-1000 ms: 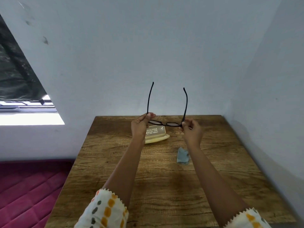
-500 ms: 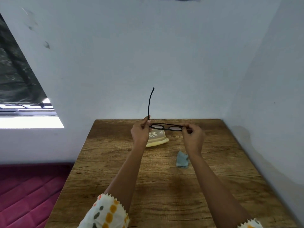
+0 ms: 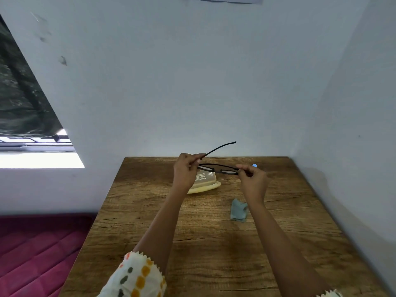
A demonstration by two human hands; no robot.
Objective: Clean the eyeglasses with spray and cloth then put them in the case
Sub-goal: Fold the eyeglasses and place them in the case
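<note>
Black-framed eyeglasses are held in the air above the far part of the wooden table. My left hand pinches their left end, where one temple arm slants up to the right, half folded. My right hand pinches the right end, where the other temple lies folded behind the frame. Below them an open pale yellow glasses case lies on the table, partly hidden by my left hand. A small crumpled grey-blue cloth lies to the right of the case, beside my right forearm. I see no spray bottle.
The table stands in a corner, with white walls behind it and to its right. A tiny blue dot shows just past my right hand. A magenta quilted mat covers the floor on the left, below a window.
The right temple was folded in first. The left temple, upright before, now swings down to the right toward the frame. Both hands keep their pinch on the glasses.
</note>
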